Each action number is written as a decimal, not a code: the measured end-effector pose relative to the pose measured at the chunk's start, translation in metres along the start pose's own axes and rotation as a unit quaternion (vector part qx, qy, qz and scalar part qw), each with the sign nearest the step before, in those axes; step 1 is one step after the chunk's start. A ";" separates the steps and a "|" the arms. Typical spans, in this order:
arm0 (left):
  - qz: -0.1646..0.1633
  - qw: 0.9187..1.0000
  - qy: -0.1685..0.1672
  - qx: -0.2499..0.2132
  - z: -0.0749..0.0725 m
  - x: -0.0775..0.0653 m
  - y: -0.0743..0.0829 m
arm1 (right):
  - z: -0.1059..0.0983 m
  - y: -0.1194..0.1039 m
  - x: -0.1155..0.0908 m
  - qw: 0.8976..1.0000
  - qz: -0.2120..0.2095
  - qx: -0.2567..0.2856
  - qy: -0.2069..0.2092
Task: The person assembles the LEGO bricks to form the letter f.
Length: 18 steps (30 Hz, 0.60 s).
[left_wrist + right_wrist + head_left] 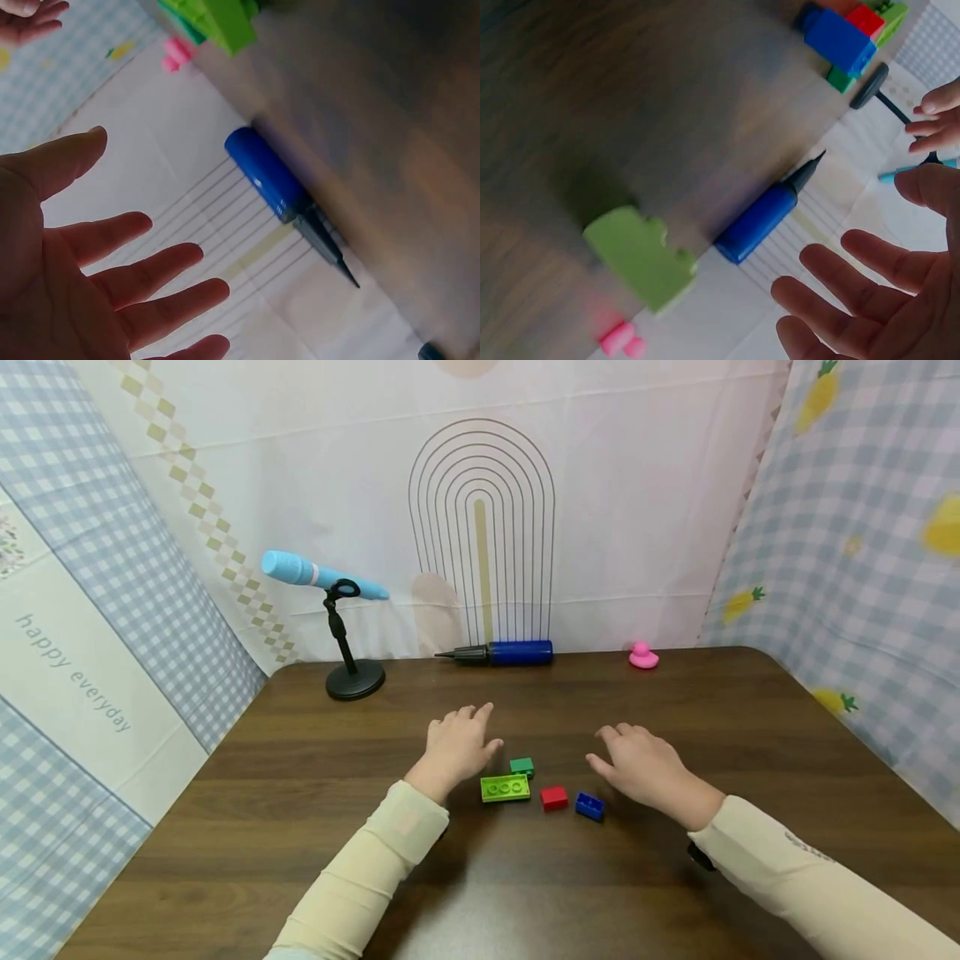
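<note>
My left hand (456,747) hovers over the table with fingers spread, just left of a lime-green building block (505,788) lying with its hollow side showing. Behind that block sits a small dark-green block (522,767). A red block (554,798) and a blue block (590,806) lie further right. Beyond the blue one, my right hand (643,764) is held above the tabletop, fingers extended, holding nothing. The right wrist view also shows a pale-green block (641,259) with a notched edge, which the right hand hides in the head view.
Along the back edge of the brown table (300,827) stand a black stand (355,679) holding a light-blue toy microphone (292,568), a blue hand pump (519,652) lying on its side, and a pink rubber duck (642,657). Patterned cloths hang behind and beside the table.
</note>
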State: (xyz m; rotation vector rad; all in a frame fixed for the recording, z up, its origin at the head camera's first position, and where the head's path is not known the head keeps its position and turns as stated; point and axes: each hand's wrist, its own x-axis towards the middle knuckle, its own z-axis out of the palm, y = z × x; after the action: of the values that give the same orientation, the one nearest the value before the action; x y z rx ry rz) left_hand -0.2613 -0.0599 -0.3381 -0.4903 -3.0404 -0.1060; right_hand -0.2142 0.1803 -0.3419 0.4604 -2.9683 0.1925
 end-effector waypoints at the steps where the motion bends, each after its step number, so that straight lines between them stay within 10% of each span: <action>1: 0.005 1.000 0.001 0.001 0.002 0.001 0.002 | 0.001 -0.003 0.001 1.000 -0.002 0.001 -0.007; 18: 0.104 0.992 -0.025 0.073 0.019 0.007 0.029 | 0.015 -0.040 0.019 0.993 0.007 0.006 -0.116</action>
State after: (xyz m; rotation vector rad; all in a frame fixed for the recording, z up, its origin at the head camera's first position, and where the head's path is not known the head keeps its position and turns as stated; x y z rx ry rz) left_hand -0.2598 -0.0288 -0.3544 -0.8028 -2.9928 0.1392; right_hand -0.2211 0.1345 -0.3496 0.4952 -3.2000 0.1681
